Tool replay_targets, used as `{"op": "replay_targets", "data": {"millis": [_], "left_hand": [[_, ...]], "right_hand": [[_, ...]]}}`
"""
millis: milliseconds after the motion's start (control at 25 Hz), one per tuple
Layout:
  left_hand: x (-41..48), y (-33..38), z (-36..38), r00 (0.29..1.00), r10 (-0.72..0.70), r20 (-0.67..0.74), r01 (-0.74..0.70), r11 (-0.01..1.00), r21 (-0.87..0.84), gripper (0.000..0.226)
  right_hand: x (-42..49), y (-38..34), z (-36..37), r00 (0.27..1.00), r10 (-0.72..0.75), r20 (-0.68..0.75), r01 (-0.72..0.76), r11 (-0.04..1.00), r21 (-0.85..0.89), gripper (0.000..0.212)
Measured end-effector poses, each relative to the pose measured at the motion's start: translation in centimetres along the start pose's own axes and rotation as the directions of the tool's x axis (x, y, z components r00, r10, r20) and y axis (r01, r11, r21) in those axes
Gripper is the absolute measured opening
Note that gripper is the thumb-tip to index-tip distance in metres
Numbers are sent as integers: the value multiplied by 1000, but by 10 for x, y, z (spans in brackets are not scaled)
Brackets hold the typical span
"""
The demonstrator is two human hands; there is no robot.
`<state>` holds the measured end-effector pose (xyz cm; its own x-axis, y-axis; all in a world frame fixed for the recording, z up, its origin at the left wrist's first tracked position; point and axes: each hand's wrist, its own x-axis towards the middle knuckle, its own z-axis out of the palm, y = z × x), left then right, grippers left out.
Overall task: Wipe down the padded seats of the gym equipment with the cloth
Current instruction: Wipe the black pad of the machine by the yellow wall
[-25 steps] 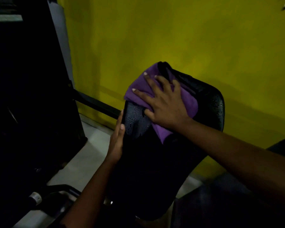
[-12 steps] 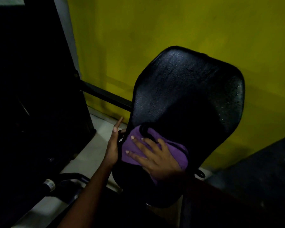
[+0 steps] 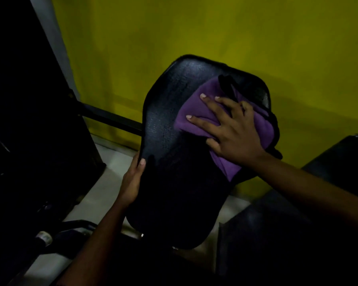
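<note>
Our right hand (image 3: 234, 133) has swept the purple cloth (image 3: 196, 114) flat-fingered back up the black padded seat (image 3: 174, 182), so its top right corner gets wiped, while our left hand (image 3: 132, 182) grips the seat's edge.

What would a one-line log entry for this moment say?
step: seat wipe | right hand: presses purple cloth flat on padded seat, upper right | left hand: grips seat's left edge | backdrop: yellow wall

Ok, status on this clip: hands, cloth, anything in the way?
Right hand flat on purple cloth, upper right of black padded seat. Left hand grips seat's left edge. No obstruction seen.
</note>
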<state>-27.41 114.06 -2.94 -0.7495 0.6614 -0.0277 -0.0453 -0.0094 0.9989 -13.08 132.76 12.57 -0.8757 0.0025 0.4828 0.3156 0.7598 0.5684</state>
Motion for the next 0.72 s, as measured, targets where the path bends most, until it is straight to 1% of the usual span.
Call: {"op": "replay_targets", "data": {"millis": [120,240,320,400,440,480,560,600,640,720], "left_hand": [[-3,-2,-2,999,26,37,-26,1000,3,70],[-5,-6,-3,998,41,38,-42,999,16,73],[-5,-8,-3,998,56,34,-58,998,41,77],[-5,-10,-4,996,77,34,-79,995,56,80],[-5,-11,-4,996,84,34,-86,994,61,81],[-6,-11,-4,995,94,33,-96,993,63,82],[-8,-8,-4,994,107,38,-109,992,61,83],[-10,-5,-4,992,113,49,-115,992,55,81],[-11,-4,-5,991,119,57,-122,991,51,78],[-15,-6,-9,990,124,69,-128,990,53,72]], "right_hand": [[-29,-35,8,992,124,-10,-124,990,61,64],[-64,-77,20,984,180,-19,-179,983,38,68],[-89,-112,26,985,171,-5,-171,985,8,71],[-110,-143,34,992,122,34,-122,992,16,74],[-118,-156,35,994,87,62,-90,995,46,71],[-125,-166,35,997,41,65,-46,996,74,65],[-127,-166,30,999,-45,-4,45,993,110,48],[-117,-154,25,997,-71,-34,74,993,97,48],[-98,-137,19,997,-59,-58,63,996,63,53],[-43,-98,9,992,106,-65,-102,993,60,61]]}}
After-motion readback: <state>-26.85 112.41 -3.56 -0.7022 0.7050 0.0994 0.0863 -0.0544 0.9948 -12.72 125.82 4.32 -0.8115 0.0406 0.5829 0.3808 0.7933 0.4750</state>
